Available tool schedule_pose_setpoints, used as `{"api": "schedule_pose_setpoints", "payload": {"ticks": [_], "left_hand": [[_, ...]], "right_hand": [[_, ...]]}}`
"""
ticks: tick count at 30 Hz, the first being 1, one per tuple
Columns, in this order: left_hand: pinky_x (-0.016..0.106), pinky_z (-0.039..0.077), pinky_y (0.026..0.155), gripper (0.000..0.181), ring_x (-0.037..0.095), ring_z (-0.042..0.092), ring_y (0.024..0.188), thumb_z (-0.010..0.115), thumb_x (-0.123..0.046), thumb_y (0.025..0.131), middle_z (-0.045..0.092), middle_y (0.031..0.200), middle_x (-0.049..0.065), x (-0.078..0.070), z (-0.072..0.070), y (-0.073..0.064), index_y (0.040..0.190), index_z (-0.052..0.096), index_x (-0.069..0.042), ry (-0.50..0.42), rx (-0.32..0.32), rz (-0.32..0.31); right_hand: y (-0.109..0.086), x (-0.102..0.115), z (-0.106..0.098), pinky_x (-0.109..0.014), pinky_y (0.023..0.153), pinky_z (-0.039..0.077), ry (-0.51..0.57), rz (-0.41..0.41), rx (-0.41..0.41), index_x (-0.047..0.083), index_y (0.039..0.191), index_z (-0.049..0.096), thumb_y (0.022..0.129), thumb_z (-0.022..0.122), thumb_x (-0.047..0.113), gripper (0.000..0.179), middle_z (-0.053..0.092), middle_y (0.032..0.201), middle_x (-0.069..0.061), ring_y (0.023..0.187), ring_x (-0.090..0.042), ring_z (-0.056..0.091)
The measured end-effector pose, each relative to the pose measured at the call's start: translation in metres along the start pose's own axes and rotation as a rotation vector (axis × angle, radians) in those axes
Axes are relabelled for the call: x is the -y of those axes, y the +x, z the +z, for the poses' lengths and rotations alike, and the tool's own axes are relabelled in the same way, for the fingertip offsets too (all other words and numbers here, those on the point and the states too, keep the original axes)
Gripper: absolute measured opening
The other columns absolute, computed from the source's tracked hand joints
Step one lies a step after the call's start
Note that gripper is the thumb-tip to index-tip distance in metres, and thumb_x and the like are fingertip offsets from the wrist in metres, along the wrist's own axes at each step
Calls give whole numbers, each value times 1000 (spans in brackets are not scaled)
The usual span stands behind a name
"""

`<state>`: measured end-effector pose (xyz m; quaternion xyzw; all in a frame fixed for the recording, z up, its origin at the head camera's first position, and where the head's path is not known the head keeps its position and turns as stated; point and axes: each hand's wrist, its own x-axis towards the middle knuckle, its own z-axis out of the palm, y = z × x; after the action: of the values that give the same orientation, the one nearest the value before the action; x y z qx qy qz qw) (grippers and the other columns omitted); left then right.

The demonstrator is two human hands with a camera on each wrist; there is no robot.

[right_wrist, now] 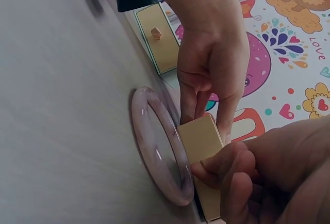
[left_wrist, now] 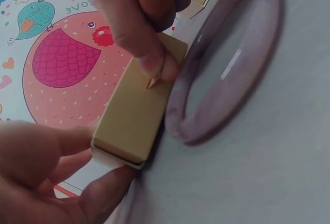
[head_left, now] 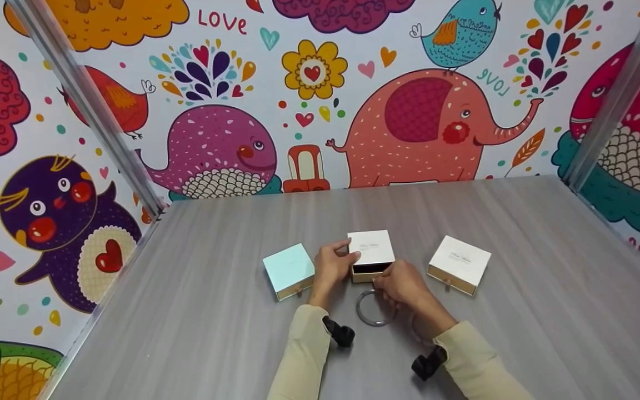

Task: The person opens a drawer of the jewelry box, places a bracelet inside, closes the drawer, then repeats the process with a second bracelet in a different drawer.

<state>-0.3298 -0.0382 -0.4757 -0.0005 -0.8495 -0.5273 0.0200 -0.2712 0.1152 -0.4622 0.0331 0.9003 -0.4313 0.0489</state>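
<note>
A white drawer box [head_left: 371,244] stands in the middle of the table, its gold-fronted drawer [head_left: 364,276] slid partly out toward me and dark inside. My left hand [head_left: 333,268] grips the outer sleeve at its left side, thumb on the top. With thumb and finger, my right hand [head_left: 406,283] pinches the small ribbon tab [left_wrist: 150,83] on the drawer front. Just in front of the drawer lies a pale purple marbled bangle [right_wrist: 147,131], flat on the table and close under my right hand. A second bangle [head_left: 415,329] is mostly hidden beneath my right wrist.
To the left sits a turquoise drawer box [head_left: 289,269], close by my left wrist. Another white drawer box [head_left: 460,264] stands on the right, its gold front facing me. A cartoon-printed wall [head_left: 309,122] borders the far edge of the grey table [head_left: 198,311].
</note>
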Motion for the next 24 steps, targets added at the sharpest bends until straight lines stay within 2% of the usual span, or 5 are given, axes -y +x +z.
{"api": "schedule_pose_setpoints", "payload": {"ticks": [4, 13, 24], "left_hand": [[34, 58, 81, 40, 24, 73, 98, 78, -17, 86, 76, 108, 18, 0, 0, -1, 124, 72, -9, 3, -6, -7], [37, 57, 90, 38, 26, 72, 105, 78, -18, 86, 75, 114, 17, 0, 0, 1, 123, 72, -11, 2, -6, -28], [31, 56, 82, 38, 22, 74, 98, 80, -17, 84, 76, 109, 15, 1, -1, 3, 121, 73, -10, -17, -7, -29]], "right_hand": [[-1, 0, 0, -19, 34, 33, -15, -8, 3, 3, 55, 67, 86, 67, 5, 31, 46, 39, 6, 32, -4, 40], [-3, 2, -3, -18, 34, 32, -47, -16, 14, 5, 54, 67, 85, 66, 5, 30, 46, 40, 6, 31, -4, 40], [-4, 2, -3, -18, 34, 34, -42, -38, 14, 2, 56, 68, 85, 67, 4, 29, 47, 40, 6, 31, -3, 41]]}}
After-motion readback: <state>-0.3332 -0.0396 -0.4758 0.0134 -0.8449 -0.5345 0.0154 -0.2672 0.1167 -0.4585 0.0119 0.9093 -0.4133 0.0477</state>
